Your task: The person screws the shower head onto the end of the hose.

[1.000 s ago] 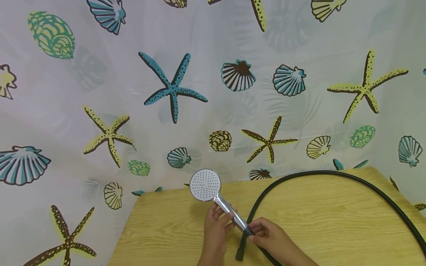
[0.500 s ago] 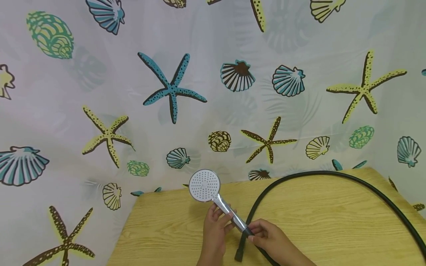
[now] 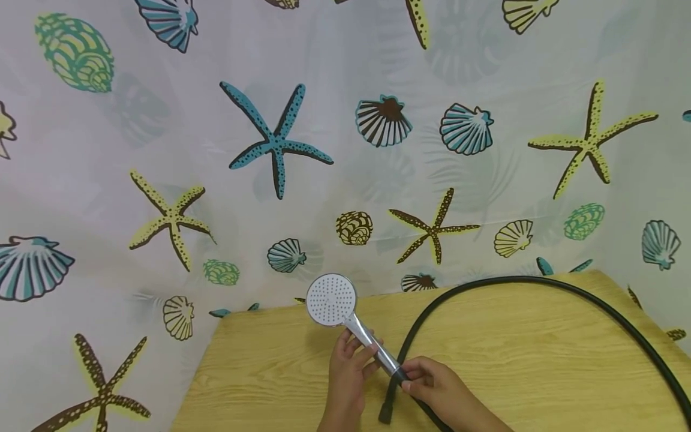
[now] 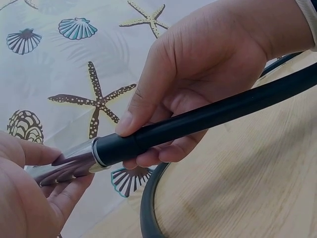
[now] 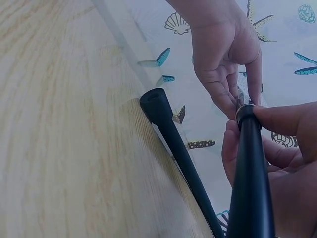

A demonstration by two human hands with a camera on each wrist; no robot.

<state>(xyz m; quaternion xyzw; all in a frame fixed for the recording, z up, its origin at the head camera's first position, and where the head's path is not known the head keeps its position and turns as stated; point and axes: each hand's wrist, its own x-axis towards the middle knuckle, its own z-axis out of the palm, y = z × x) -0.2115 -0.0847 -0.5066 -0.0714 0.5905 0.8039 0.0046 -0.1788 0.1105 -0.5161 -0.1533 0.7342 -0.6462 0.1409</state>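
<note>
Two hands: left hand (image 3: 345, 378) curls its fingers round the shower head (image 3: 332, 300) by the handle (image 3: 359, 332); right hand (image 3: 439, 387) pinches the black hose (image 4: 213, 119) where it meets that handle.
Shower head: held slanting above the wooden table (image 3: 254, 372).
Free hose end (image 3: 385, 413): near the shower head's handle.
Shell-print curtain (image 3: 324, 42): behind the shower head.

A screened-off corner, type of room unclear: a seashell-print curtain (image 3: 329, 66) hangs behind a wood-grain table (image 3: 259, 366).

Left hand (image 3: 348, 373) gripping with curled fingers, right hand (image 3: 436, 384) just beside it, pinching
</note>
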